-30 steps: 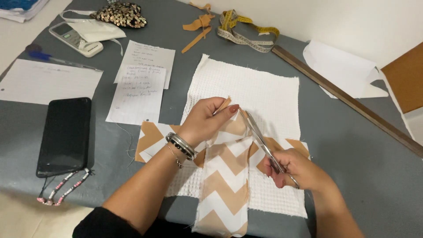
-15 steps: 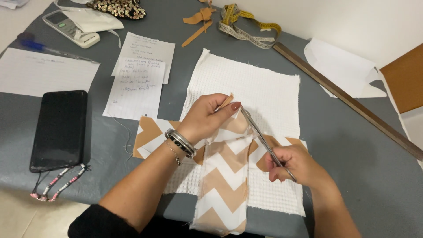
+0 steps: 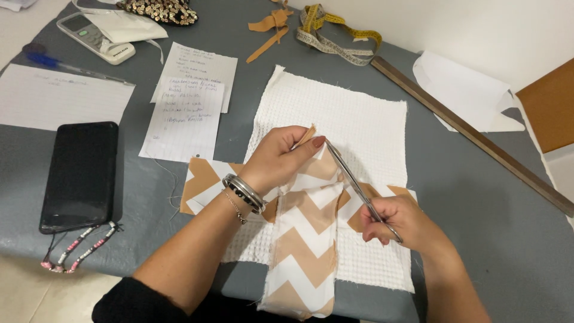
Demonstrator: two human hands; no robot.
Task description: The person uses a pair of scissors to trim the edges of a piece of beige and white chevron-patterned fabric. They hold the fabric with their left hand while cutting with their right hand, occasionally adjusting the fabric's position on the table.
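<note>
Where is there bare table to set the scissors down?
Bare grey table lies right of the white waffle cloth, below the long wooden ruler. A narrow strip runs between the phone and the notes. The far left, around the papers and remote, is crowded.

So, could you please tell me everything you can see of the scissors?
The scissors are slim, plain silvery metal with long narrow blades. They lie slanted, tips up-left at the left hand, loops down-right in the right hand. The blades, seemingly near shut, run along the folded tan-and-white chevron fabric, above the white waffle cloth.
</note>
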